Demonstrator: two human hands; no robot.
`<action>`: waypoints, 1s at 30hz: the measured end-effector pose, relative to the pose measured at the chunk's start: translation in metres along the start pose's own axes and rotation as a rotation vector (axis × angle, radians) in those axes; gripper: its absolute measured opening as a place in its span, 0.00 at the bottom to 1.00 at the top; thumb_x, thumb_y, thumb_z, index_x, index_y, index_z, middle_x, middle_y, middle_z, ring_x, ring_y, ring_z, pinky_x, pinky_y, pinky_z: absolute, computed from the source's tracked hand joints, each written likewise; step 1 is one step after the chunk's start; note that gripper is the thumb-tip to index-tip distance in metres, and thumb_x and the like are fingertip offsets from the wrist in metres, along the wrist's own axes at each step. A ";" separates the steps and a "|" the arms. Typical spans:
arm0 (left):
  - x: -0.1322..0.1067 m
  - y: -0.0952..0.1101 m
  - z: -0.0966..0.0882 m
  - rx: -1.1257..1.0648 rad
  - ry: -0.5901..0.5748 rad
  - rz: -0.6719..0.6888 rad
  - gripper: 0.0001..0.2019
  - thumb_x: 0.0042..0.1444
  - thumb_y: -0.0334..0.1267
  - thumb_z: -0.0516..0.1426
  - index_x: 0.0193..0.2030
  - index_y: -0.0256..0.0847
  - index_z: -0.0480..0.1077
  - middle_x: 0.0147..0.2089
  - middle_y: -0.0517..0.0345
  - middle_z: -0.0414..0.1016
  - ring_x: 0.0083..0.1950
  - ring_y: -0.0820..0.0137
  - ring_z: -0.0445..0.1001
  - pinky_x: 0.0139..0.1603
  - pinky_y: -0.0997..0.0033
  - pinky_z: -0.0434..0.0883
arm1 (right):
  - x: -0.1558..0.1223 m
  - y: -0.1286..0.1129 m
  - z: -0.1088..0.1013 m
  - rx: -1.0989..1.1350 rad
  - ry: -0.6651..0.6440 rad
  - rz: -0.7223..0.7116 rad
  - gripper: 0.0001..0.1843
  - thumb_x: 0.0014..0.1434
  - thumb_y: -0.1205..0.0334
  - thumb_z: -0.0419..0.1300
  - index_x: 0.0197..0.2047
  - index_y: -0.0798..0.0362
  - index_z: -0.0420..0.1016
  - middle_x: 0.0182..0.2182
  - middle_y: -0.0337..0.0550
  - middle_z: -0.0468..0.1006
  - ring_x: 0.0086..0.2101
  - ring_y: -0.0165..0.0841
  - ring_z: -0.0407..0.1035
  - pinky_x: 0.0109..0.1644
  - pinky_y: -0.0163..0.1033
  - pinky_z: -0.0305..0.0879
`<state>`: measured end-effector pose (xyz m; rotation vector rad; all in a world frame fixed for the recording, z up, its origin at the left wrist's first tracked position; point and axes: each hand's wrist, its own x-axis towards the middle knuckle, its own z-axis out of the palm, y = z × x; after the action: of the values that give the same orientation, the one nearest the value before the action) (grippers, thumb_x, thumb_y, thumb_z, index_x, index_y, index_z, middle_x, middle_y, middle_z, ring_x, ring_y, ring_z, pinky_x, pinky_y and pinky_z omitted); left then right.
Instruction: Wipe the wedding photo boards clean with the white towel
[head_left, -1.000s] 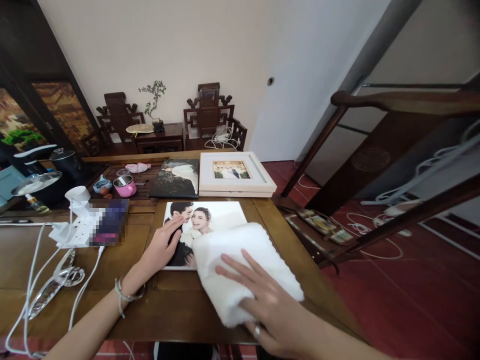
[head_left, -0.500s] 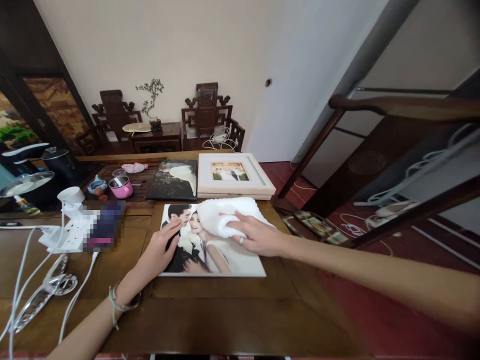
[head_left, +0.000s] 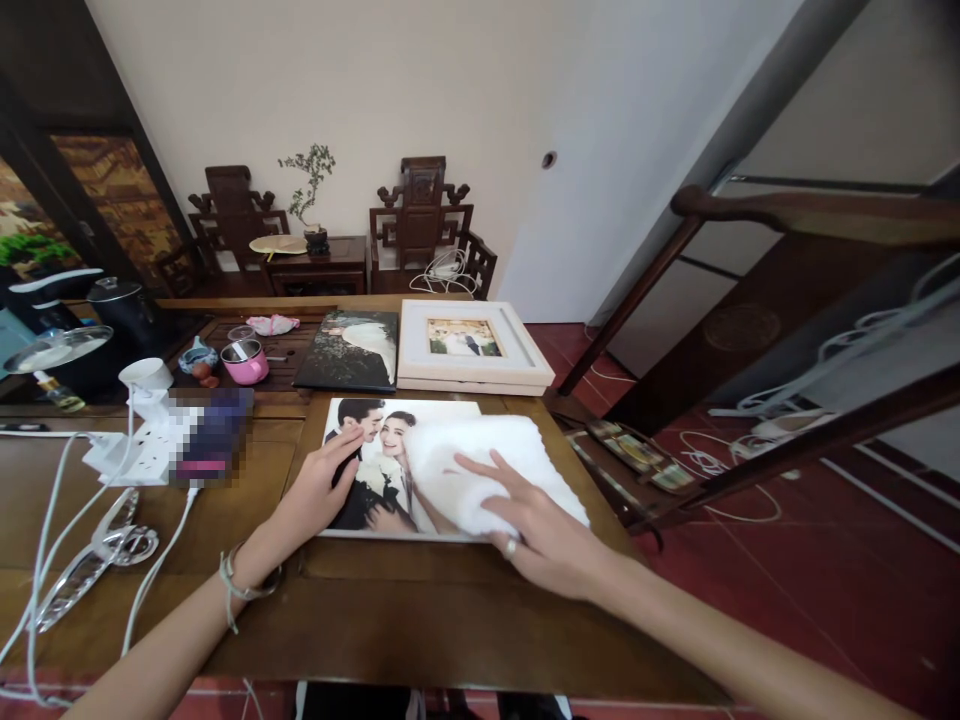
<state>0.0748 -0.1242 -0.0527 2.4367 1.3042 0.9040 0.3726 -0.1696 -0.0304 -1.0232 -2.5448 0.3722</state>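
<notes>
Indoors, a black pan with a clear glass lid (head_left: pixel 60 347) stands at the far left of a brown wooden desk (head_left: pixel 450 620). Nearer the front lies a clear, glossy, two-armed object (head_left: pixel 79 585), just below a white power strip (head_left: pixel 142 455) with cords trailing off. A pink cup with a metal interior (head_left: pixel 247 368) sits farther back. A left hand (head_left: pixel 322 485), pale bracelet (head_left: pixel 227 590) at the wrist, rests flat, its grip unclosed and its fingers extended, on the left side of a white-edged couple's portrait panel (head_left: pixel 382 490). The portrait lies face up on the desk. Behind it are a dark photo panel showing a white gown (head_left: pixel 352 350) and, adjoining, a cream-framed picture with a wide white mat (head_left: pixel 465 340). A thick white cloth (head_left: pixel 536 455) covers the portrait's right side. Over it, a right hand (head_left: pixel 544 530) spreads two fingers; whether its grip pinches the cloth cannot be told.
</notes>
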 end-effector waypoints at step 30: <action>0.001 0.004 -0.004 0.013 -0.032 -0.039 0.19 0.63 0.35 0.48 0.59 0.39 0.68 0.62 0.50 0.68 0.66 0.62 0.63 0.66 0.54 0.60 | -0.014 -0.028 0.016 -0.040 0.015 -0.109 0.15 0.48 0.73 0.53 0.37 0.54 0.76 0.63 0.53 0.62 0.66 0.48 0.43 0.65 0.67 0.39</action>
<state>0.0758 -0.1260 -0.0476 2.4158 1.3458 0.8454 0.3583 -0.2012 -0.0371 -0.8930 -2.5903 0.2837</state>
